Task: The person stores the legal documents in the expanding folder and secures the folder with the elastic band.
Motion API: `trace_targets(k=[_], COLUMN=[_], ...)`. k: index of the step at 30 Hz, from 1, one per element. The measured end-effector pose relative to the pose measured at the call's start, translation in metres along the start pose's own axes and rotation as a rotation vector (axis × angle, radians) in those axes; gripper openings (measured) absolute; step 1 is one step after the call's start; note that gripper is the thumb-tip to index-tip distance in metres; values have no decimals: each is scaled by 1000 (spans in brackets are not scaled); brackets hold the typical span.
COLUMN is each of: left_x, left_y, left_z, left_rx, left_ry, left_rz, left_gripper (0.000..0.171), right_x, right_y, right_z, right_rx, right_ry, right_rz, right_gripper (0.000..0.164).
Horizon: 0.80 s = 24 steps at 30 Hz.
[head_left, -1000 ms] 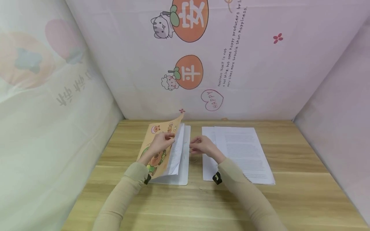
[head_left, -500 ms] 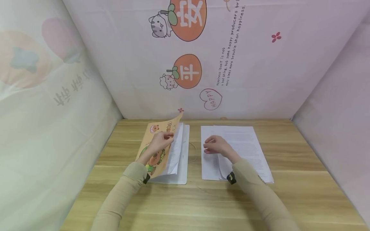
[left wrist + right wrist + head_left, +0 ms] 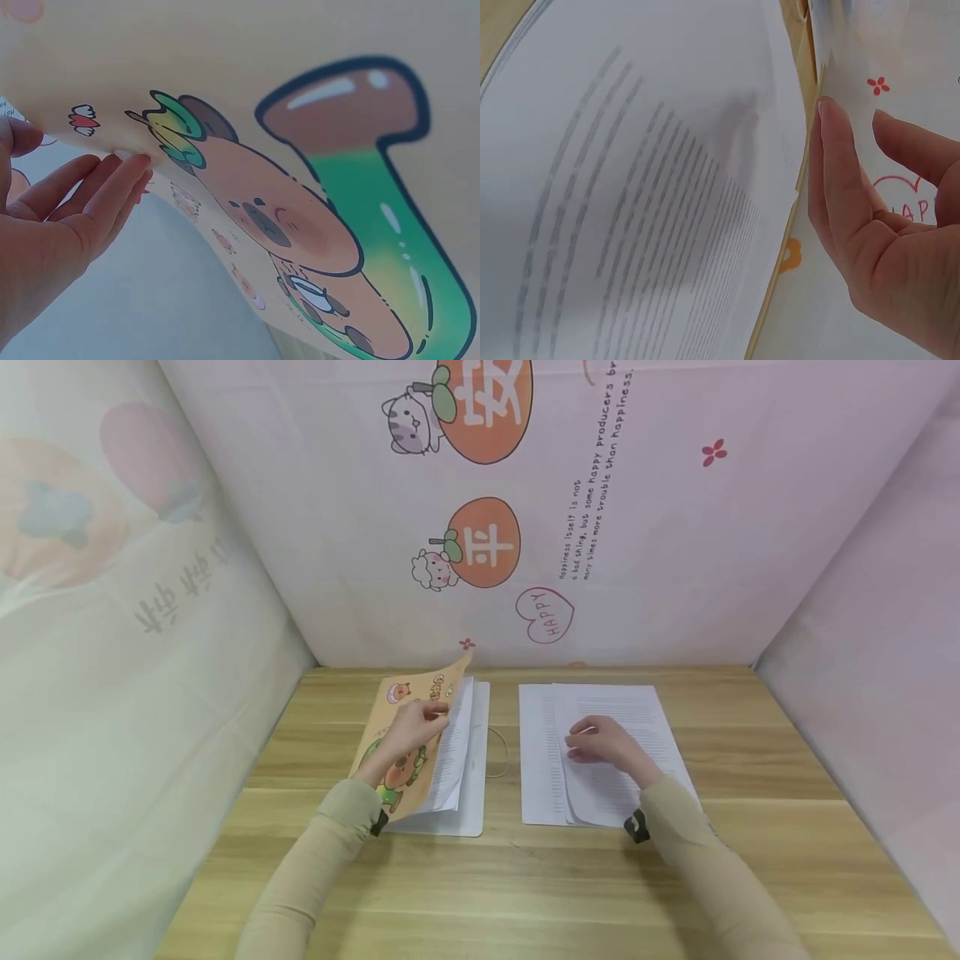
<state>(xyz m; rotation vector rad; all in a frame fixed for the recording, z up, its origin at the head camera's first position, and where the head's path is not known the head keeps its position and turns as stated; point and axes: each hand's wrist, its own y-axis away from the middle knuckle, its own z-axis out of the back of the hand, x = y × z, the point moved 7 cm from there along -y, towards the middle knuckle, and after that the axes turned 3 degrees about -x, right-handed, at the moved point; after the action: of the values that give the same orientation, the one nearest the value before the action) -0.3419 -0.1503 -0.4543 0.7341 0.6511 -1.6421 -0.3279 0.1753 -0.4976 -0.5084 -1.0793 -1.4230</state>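
An orange folder (image 3: 397, 768) with cartoon animals on its cover stands partly raised at the left in the head view. My left hand (image 3: 412, 725) holds the cover near its free edge, and the printed sheets (image 3: 452, 777) inside show beneath it. In the left wrist view, the fingers (image 3: 112, 187) lie against the cover (image 3: 262, 195). To the right is a stack of printed papers (image 3: 540, 760), with the top sheets shifted rightward. Over these sheets is my right hand (image 3: 607, 743), its fingers bent loosely and its thumb apart from them in the right wrist view.
A thin cord loop (image 3: 498, 752) sticks out from the folder's right edge onto the wooden table (image 3: 510, 893). Behind the table rises a white printed cloth wall (image 3: 637, 610), with more cloth walls at both sides.
My right hand has moved right, away from the folder's edge and the cord loop, to over the printed papers. The left hand stays at the raised cover.
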Motion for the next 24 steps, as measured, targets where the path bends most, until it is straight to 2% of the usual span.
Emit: trace_targets(k=[6,16,24], left_x=[0,0,2], left_y=[-1,0,-1], left_z=[2,3,2], left_rx=[-4,-3,-3], left_ry=[-9,-4,8], left_rz=[-9,-22,-10], left_gripper=[46,46,46], right_x=[-12,-25,-43], right_y=[3,14,21], right_z=[16,42,64], right_rx=[-7,2,-18], right_ry=[16,-20,7], right_rz=[-9,11,-29], right_gripper=[41,45,48])
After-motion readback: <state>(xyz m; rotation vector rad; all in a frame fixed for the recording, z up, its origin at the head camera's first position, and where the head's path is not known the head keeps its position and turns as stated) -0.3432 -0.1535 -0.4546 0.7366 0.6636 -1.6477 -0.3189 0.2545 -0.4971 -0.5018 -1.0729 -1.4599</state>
